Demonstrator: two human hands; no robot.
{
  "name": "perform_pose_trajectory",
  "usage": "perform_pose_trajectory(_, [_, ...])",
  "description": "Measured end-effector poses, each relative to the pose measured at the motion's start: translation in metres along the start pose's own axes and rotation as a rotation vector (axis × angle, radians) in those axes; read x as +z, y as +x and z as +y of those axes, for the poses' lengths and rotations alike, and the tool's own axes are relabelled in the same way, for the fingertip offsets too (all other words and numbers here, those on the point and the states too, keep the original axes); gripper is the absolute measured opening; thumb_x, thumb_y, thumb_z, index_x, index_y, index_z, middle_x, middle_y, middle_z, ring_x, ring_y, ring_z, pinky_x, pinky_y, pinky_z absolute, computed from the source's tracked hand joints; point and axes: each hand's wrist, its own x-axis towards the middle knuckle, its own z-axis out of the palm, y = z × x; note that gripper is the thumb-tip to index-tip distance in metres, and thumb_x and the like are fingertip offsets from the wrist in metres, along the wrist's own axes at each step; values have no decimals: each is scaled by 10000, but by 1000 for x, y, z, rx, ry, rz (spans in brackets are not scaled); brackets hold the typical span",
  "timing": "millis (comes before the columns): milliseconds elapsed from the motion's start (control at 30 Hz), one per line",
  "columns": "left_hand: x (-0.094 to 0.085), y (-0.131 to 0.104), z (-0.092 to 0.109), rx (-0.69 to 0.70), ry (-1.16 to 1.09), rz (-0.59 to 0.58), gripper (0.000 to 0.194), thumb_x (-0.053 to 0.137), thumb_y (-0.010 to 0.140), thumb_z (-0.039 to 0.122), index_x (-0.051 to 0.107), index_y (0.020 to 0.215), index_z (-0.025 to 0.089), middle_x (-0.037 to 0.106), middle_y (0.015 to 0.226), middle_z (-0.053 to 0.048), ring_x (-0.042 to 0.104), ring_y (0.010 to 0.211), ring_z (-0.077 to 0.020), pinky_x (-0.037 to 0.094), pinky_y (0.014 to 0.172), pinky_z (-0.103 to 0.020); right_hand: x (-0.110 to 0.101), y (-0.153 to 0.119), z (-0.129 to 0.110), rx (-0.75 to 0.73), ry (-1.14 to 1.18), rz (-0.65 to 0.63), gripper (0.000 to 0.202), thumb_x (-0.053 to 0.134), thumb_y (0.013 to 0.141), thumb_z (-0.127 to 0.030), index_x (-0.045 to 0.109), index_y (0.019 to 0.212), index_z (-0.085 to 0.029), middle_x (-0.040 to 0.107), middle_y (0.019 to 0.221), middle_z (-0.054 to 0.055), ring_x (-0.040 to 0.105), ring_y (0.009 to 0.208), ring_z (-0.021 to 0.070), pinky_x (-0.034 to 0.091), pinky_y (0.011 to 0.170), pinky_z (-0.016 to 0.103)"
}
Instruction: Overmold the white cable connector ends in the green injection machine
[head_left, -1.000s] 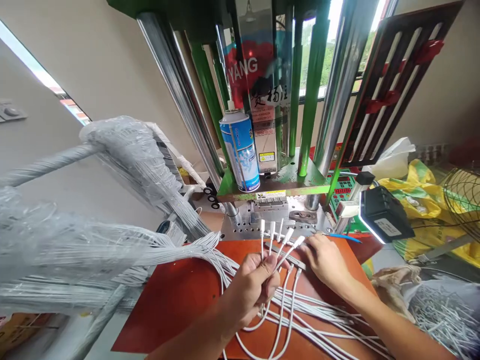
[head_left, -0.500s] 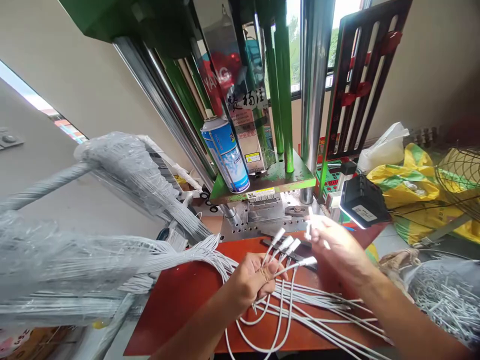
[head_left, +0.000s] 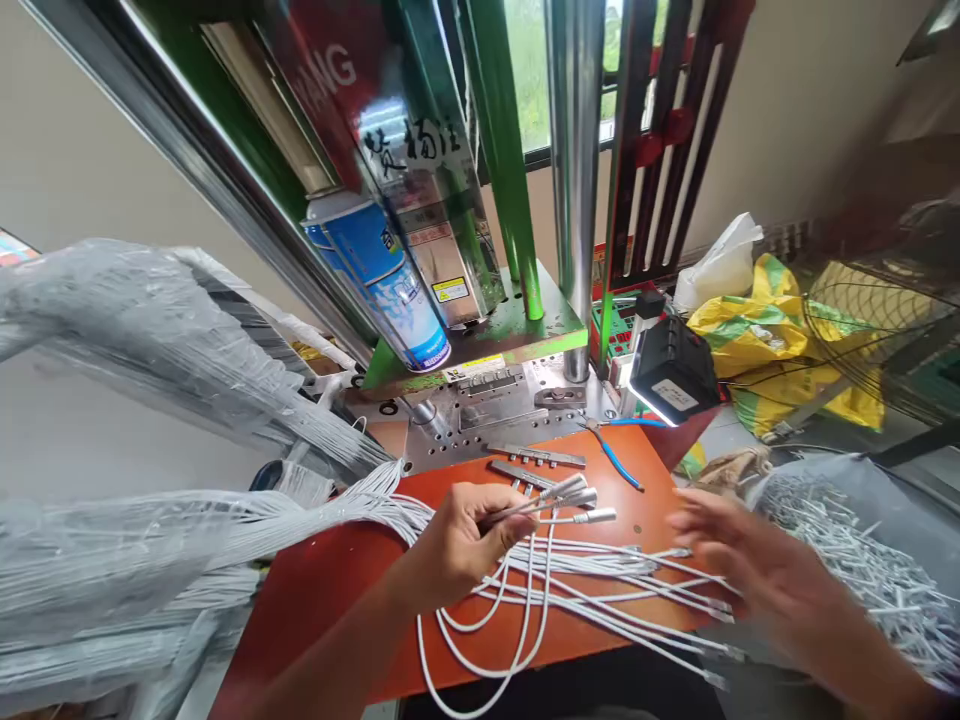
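Observation:
My left hand is closed around several white cables, just behind their ends. The moulded cable ends stick out to the right past my thumb, one lower than the others. Loops of cable hang below this hand over the red-orange table. To the right, past the table edge, my right hand has its fingers apart and somewhat blurred, with nothing visible in them. It is nearest to a clear bag of white plastic scraps. Beyond my left hand lie two metal mould bars and blue-handled pliers.
A green press with steel columns stands behind the table, its metal bed at the back edge. A blue spray can rests on its plate. A lit black lamp is at right. Plastic-wrapped cable bundles fill the left.
My right hand has moved right and down from near the press; the white piece in its fingers is no longer visible. The view has shifted, showing the pliers. My left hand still holds the cables.

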Motion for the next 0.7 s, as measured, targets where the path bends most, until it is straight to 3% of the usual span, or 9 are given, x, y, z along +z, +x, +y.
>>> perform_pose_trajectory(67, [4,1,2,-3,27,-3,434,586,964,536,657,783,148,393,661,12,299,611,-116,236,575,-280,35,13,-34,-23,185,-152,405,630,985,-389,612,1385,-325,749,1140,64,734,952,224,636,839,353])
perform_pose_trajectory(133, [5,-1,4,-9,39,6,420,584,970,519,668,800,144,389,659,16,298,611,-113,236,575,-278,59,23,-54,-48,377,-167,323,634,991,-343,652,1312,-306,748,1072,56,730,925,206,634,810,325])
perform_pose_trajectory(200, [3,-4,6,-13,41,25,404,596,968,505,679,816,140,385,653,19,298,608,-110,235,571,-274,70,27,-59,-39,519,-135,224,635,996,-307,693,1210,-283,743,984,50,731,856,194,630,748,298])
perform_pose_trajectory(400, [4,-8,7,7,35,51,385,597,980,469,703,851,122,381,633,27,298,583,-94,234,546,-261,67,32,-56,-37,577,-215,138,628,999,-289,737,1060,-231,720,951,72,696,788,187,605,697,300])
perform_pose_trajectory(533, [8,-11,-5,98,70,63,331,602,985,418,742,914,126,451,623,15,332,560,-92,269,526,-249,60,41,-60,-56,557,-255,150,622,1001,-328,730,1043,-233,719,923,62,694,823,198,600,708,302])
perform_pose_trajectory(567, [1,-11,-11,154,91,119,301,617,978,401,747,929,135,489,633,8,366,557,-93,299,527,-243,59,44,-57,-41,498,-253,179,608,1010,-349,720,1098,-241,726,975,66,700,882,207,602,750,310])
perform_pose_trajectory(600, [-11,-11,-18,223,107,247,276,628,973,393,744,933,146,528,653,-1,409,564,-97,337,538,-238,59,47,-52,-16,415,-242,228,585,1021,-372,694,1182,-252,727,1056,72,699,956,217,600,807,326])
perform_pose_trajectory(667, [-48,-9,-37,318,116,679,285,604,983,424,718,941,166,589,720,-18,495,607,-109,418,591,-240,61,51,-37,29,201,-207,334,530,1044,-406,603,1339,-267,689,1233,87,661,1114,239,567,946,387])
perform_pose_trajectory(700, [-69,-9,-47,323,109,956,320,573,995,463,697,949,171,604,752,-25,528,633,-118,450,620,-249,65,52,-28,25,95,-200,348,505,1053,-410,572,1365,-270,665,1281,91,633,1163,248,538,999,420])
